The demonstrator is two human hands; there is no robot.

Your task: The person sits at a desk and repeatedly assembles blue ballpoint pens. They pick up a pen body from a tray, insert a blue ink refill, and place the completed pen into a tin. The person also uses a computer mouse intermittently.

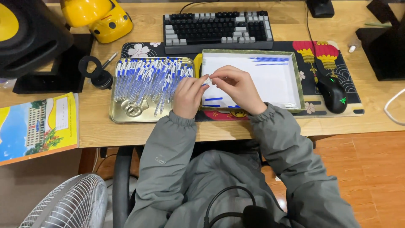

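Note:
My left hand (188, 96) and my right hand (237, 88) meet over the gap between two trays, fingertips pinching a small white and blue pen (206, 82) between them. To the left lies a gold metal tray (122, 115) heaped with several blue and white pens (147, 78). On the right sits a white-lined box tray (295, 84) with a few blue refills (270, 60) at its far edge and a couple of blue pieces (213, 99) near my hands.
A dark keyboard (217, 30) lies behind the trays on a patterned desk mat (350, 101). A black mouse (333, 93) rests at right. A yellow toy (101, 19), black speaker (29, 33), tape roll (90, 65), booklet (38, 126) and fan (67, 207) stand left.

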